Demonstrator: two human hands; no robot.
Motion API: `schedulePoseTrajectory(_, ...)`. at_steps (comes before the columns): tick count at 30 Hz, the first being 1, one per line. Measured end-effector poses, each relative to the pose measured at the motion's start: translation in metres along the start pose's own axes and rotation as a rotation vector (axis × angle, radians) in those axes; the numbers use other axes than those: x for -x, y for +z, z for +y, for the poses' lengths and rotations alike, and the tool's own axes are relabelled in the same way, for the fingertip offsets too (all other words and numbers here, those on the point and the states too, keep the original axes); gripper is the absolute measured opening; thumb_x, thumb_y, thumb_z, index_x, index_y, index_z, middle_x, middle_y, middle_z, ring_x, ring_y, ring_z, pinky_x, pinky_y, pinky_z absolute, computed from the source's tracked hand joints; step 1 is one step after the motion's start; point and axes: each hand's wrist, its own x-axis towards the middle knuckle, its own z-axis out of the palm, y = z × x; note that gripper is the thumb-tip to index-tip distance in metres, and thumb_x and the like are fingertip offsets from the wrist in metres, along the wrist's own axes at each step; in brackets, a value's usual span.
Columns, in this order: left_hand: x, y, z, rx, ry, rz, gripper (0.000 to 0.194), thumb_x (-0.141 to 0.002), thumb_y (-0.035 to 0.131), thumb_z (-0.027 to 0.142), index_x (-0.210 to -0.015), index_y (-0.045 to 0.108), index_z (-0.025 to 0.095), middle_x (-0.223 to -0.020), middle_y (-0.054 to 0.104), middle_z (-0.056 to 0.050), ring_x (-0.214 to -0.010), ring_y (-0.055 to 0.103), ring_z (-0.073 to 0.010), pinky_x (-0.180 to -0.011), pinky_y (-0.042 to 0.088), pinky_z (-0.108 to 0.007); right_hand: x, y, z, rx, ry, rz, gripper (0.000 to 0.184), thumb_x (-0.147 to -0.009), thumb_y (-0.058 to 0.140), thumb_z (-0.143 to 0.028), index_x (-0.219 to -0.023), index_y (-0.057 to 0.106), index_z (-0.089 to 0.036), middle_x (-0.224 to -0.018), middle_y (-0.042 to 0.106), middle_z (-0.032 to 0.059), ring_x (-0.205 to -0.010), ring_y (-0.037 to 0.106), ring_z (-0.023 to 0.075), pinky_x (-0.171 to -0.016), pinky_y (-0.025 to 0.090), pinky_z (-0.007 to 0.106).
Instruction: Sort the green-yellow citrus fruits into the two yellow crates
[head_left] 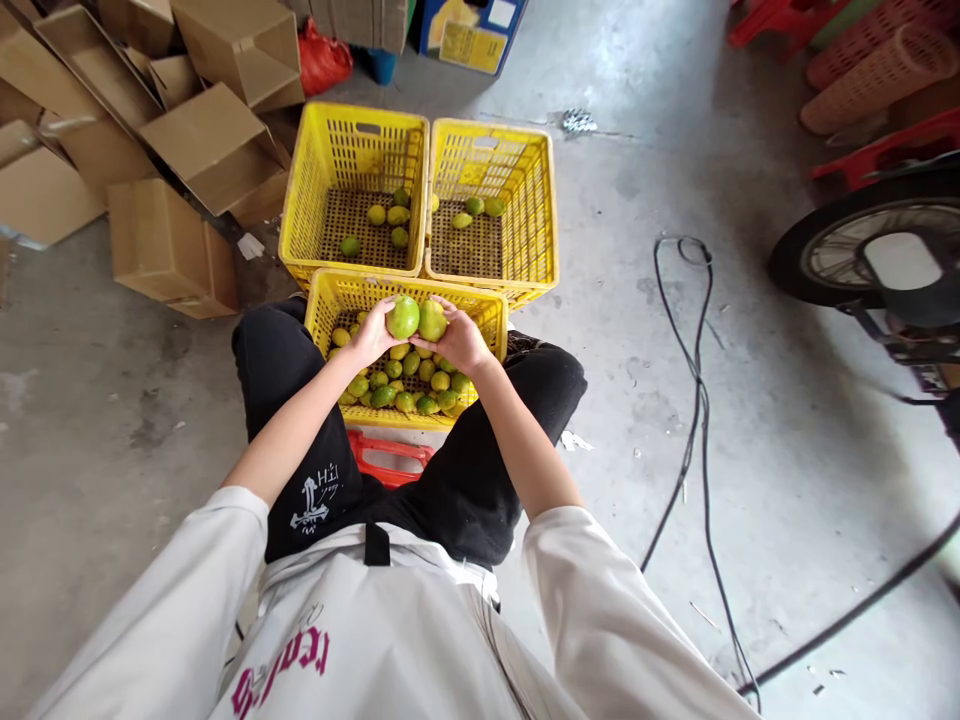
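Observation:
My left hand (373,334) is closed around a green lemon (403,317). Beside it, my right hand (463,342) grips a yellow-green lemon (433,321). The two fruits are held side by side, nearly touching, above the near yellow crate (397,421) between my knees. Many green and yellow lemons (411,363) lie in that crate. Behind it stand a left yellow crate (306,190) and a right yellow crate (541,205), each with several lemons on its slatted bottom.
Cardboard boxes (217,150) are piled at the left. A red stool (390,446) shows under me. Black cable (699,380) lies looped on the floor at the right, near a wheel (825,245). A printed blue box (472,35) stands at the back.

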Motion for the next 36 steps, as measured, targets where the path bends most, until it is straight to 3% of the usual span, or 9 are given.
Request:
schedulePoseTrajectory(4, -0.006, -0.005, 0.001, 0.036, -0.006, -0.024, 0.029, -0.083, 0.061, 0.032, -0.111, 0.057, 0.027, -0.124, 0.068, -0.008, -0.133, 0.059, -0.0332, -0.1, 0.057, -0.052, -0.005, -0.004, 0.001, -0.022, -0.022, 0.008, 0.036, -0.075, 0.073, -0.039, -0.108, 0.062, -0.031, -0.11, 0.074, 0.0008, -0.108, 0.071, 0.028, -0.092, 0.064, 0.053)
schedulePoseTrajectory(8, -0.003, -0.003, 0.004, 0.006, -0.012, 0.02, 0.03, -0.082, 0.059, 0.023, -0.112, 0.06, 0.025, -0.125, 0.069, -0.008, -0.132, 0.061, -0.0283, -0.1, 0.057, -0.045, -0.009, -0.009, 0.004, 0.036, -0.089, 0.064, 0.031, -0.077, 0.072, -0.037, -0.106, 0.065, -0.031, -0.103, 0.074, -0.0014, -0.106, 0.07, 0.0241, -0.092, 0.063, 0.046)
schedulePoseTrajectory(12, 0.003, 0.003, 0.009, -0.024, 0.021, -0.019, 0.046, -0.079, 0.069, 0.024, -0.125, 0.065, 0.025, -0.126, 0.073, -0.006, -0.129, 0.064, -0.0251, -0.102, 0.056, -0.038, -0.008, -0.01, 0.002, 0.099, -0.167, 0.134, 0.03, -0.077, 0.076, -0.036, -0.105, 0.068, -0.03, -0.098, 0.074, -0.0032, -0.103, 0.071, 0.0206, -0.089, 0.063, 0.037)
schedulePoseTrajectory(17, 0.008, 0.007, 0.011, 0.01, 0.089, -0.129, 0.068, -0.072, 0.086, 0.026, -0.137, 0.065, 0.025, -0.119, 0.076, -0.004, -0.124, 0.069, -0.0212, -0.105, 0.051, -0.029, -0.006, -0.003, 0.0, 0.068, -0.155, 0.113, 0.016, -0.09, 0.067, -0.035, -0.103, 0.069, -0.026, -0.101, 0.077, -0.0015, -0.111, 0.071, 0.0198, -0.101, 0.059, 0.036)
schedulePoseTrajectory(23, 0.011, 0.003, 0.001, -0.021, 0.052, -0.157, 0.048, -0.073, 0.086, 0.021, -0.116, 0.065, 0.025, -0.119, 0.074, -0.003, -0.115, 0.071, -0.019, -0.096, 0.055, -0.028, -0.003, 0.001, 0.002, 0.045, -0.02, 0.119, 0.018, -0.085, 0.072, -0.038, -0.097, 0.065, -0.026, -0.102, 0.077, 0.0034, -0.119, 0.07, 0.0278, -0.098, 0.064, 0.044)
schedulePoseTrajectory(29, 0.006, -0.001, -0.005, -0.051, 0.031, -0.098, 0.049, -0.077, 0.083, 0.024, -0.121, 0.062, 0.026, -0.119, 0.073, -0.004, -0.117, 0.07, -0.0203, -0.098, 0.055, -0.03, 0.005, 0.003, 0.002, 0.062, -0.045, 0.068, 0.034, -0.076, 0.08, -0.031, -0.096, 0.054, -0.03, -0.1, 0.072, -0.0037, -0.111, 0.071, 0.0213, -0.096, 0.065, 0.043)
schedulePoseTrajectory(32, 0.001, -0.002, -0.003, -0.033, -0.037, -0.021, 0.04, -0.083, 0.074, 0.024, -0.122, 0.064, 0.024, -0.117, 0.074, -0.006, -0.12, 0.07, -0.0235, -0.097, 0.056, -0.033, 0.006, 0.006, 0.003, 0.054, -0.074, 0.065, 0.039, -0.073, 0.081, -0.025, -0.095, 0.049, -0.032, -0.1, 0.069, -0.0057, -0.109, 0.07, 0.0189, -0.092, 0.065, 0.039)
schedulePoseTrajectory(36, -0.002, -0.003, -0.001, 0.01, -0.083, -0.001, 0.031, -0.088, 0.06, 0.019, -0.117, 0.066, 0.024, -0.116, 0.076, -0.007, -0.123, 0.069, -0.0247, -0.095, 0.058, -0.036, 0.001, 0.004, 0.005, -0.001, -0.083, 0.098, 0.031, -0.076, 0.075, -0.028, -0.093, 0.05, -0.031, -0.097, 0.069, -0.0056, -0.109, 0.07, 0.0203, -0.092, 0.065, 0.04)
